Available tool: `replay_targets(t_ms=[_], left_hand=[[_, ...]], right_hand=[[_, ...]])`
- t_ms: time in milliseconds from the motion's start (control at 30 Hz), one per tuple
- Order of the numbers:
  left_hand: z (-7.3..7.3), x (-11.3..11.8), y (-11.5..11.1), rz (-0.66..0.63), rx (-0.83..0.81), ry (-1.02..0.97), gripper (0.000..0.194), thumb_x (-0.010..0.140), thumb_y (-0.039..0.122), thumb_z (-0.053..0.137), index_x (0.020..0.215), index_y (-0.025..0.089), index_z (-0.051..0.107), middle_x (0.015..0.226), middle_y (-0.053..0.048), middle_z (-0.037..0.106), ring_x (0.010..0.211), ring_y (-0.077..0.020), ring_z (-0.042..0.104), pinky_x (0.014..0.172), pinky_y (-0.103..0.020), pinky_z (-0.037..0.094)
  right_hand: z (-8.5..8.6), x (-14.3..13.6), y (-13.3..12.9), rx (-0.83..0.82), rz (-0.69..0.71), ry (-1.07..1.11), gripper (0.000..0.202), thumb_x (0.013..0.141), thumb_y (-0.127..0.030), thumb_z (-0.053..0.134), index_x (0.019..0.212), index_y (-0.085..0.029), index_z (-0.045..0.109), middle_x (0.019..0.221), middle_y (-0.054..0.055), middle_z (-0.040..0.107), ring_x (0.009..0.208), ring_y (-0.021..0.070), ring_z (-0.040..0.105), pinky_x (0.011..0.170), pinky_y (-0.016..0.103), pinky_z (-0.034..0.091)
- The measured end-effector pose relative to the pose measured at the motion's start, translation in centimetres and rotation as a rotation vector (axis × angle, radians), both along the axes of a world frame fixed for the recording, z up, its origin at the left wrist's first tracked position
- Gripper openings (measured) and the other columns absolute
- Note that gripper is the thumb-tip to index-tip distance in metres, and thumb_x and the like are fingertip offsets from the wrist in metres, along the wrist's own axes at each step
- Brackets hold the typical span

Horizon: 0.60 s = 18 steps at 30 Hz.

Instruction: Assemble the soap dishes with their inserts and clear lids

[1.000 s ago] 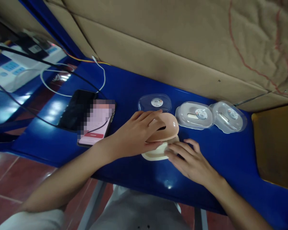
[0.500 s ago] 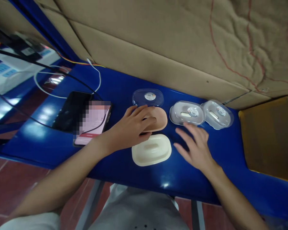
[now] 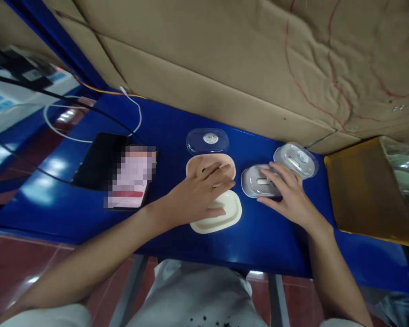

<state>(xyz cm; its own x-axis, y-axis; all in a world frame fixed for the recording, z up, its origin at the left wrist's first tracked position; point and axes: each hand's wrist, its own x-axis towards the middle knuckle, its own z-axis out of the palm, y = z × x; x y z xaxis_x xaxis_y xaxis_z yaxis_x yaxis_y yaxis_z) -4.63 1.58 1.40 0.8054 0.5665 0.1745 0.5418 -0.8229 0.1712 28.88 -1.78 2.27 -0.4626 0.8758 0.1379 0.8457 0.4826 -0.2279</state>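
Observation:
My left hand [image 3: 199, 193] is spread over a peach oval dish [image 3: 226, 160] and the near cream dish [image 3: 233, 213], its fingers apart. Whether its fingertips touch either dish is hard to tell. My right hand [image 3: 289, 195] rests its fingers on the near grey case [image 3: 251, 181] with a clear cover, thumb at the front edge and fingers over the top. A second grey case [image 3: 305, 168], with a round label, sits behind it to the right. Behind the peach dish lies a clear cover [image 3: 194, 141] bearing a round label.
Two phones, one dark [image 3: 100, 159] and one lit [image 3: 131, 179], lie at the left with cables around them. A brown cardboard box [image 3: 364, 190] stands at the right. Cardboard [image 3: 191, 81] lines the back of the blue table [image 3: 167, 245].
My right hand has moved onto the near grey case, which now sits closer to me and apart from the other. My left hand has shifted toward the cream dish. The view has moved slightly.

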Motion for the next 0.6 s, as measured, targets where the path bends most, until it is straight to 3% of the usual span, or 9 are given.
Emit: replay_targets(t_ms=[233,367,600], left_hand=[[-0.9,0.5,-0.5,-0.029,0.051,-0.004,0.066,0.094,0.055,0.081,0.149,0.023,0.062,0.169,-0.016,0.047,0.154,-0.0380,0.045,0.134,-0.065,0.018],[-0.9,0.7,-0.8,-0.040,0.047,-0.027,0.060,0.096,0.048,0.080,0.147,0.021,0.063,0.166,-0.018,0.049,0.153,-0.0368,0.046,0.133,-0.063,0.021],[-1.1,0.7,-0.8,-0.058,0.016,-0.057,0.053,0.097,0.044,0.080,0.142,0.020,0.065,0.164,-0.019,0.051,0.153,-0.0367,0.048,0.133,-0.064,0.019]], right_hand=[[2.3,0.7,2.1,-0.265,0.001,0.081,0.074,0.095,-0.064,0.075,0.160,-0.038,0.050,0.159,0.011,0.057,0.148,0.0384,0.055,0.123,0.063,0.045],[2.6,0.4,3.9,-0.434,0.037,0.170,0.071,0.095,-0.064,0.075,0.157,-0.036,0.055,0.157,0.010,0.059,0.144,0.0340,0.060,0.122,0.055,0.050],[1.4,-1.4,9.3,-0.330,0.082,0.179,0.070,0.096,-0.068,0.071,0.155,-0.034,0.057,0.158,0.011,0.058,0.148,0.0336,0.056,0.128,0.055,0.043]])
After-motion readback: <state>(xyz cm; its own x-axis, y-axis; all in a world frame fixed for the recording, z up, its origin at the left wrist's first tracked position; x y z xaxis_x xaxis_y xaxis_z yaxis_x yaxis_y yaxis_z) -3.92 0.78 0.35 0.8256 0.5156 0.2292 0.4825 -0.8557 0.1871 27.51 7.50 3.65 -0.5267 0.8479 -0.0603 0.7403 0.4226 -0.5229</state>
